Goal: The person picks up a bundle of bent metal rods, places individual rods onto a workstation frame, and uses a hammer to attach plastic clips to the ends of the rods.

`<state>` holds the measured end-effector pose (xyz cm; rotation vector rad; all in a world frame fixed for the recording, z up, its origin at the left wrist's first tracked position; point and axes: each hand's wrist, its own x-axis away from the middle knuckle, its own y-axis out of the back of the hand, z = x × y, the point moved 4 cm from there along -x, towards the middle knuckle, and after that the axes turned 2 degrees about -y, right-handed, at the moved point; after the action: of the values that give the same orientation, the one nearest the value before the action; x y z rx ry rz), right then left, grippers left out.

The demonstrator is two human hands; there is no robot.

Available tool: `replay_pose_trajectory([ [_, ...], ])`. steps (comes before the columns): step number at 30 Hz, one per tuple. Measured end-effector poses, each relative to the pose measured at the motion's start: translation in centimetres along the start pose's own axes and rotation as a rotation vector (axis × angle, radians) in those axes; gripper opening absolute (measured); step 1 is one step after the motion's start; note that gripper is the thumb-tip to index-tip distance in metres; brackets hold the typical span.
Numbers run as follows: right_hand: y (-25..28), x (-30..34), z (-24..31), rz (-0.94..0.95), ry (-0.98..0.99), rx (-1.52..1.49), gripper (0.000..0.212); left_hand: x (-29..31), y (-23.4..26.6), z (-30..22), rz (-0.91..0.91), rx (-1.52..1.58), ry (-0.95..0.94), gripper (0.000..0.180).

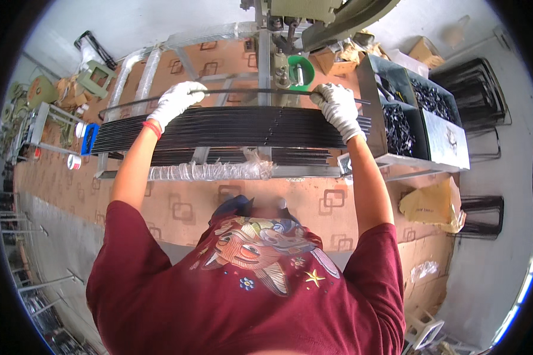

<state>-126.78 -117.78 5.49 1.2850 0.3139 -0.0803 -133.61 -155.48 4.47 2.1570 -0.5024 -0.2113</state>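
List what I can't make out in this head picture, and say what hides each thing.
All in the head view:
- Palms of the left hand and right hand, closed on a thin black rod: hidden by the gloved backs.
- Lower black rods: partly covered by the upper stack of rods.
- Olive-green machine: cut off by the top edge.
- Small black parts: too small and jumbled to count.

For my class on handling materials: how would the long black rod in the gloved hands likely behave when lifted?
The black rod is probably fairly stiff: it spans from left hand to right hand without obvious sag, though the fisheye bends lines. Likely light for its length, being so thin. Its smooth-looking surface may slip.
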Motion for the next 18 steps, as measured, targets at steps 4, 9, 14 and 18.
replay_pose_trajectory([
  [4,0.6,-3.0,-2.3,-0.089,-0.002,-0.134,0.019,-2.4,2.3,-2.9,-0.168,-0.241,-0.169,0.026],
  [9,0.5,-4.5,-3.4,-0.166,0.034,-0.083,0.018,-4.8,2.6,-3.2,-0.140,-0.250,-0.193,0.028],
  [14,0.4,-6.0,-3.9,-0.201,0.051,-0.067,0.017,-6.1,1.8,-2.3,-0.147,-0.165,-0.116,0.029],
  [18,0.3,-6.5,-3.5,-0.154,0.035,-0.098,0.016,-6.2,1.2,-1.2,-0.120,-0.082,-0.124,0.029],
])
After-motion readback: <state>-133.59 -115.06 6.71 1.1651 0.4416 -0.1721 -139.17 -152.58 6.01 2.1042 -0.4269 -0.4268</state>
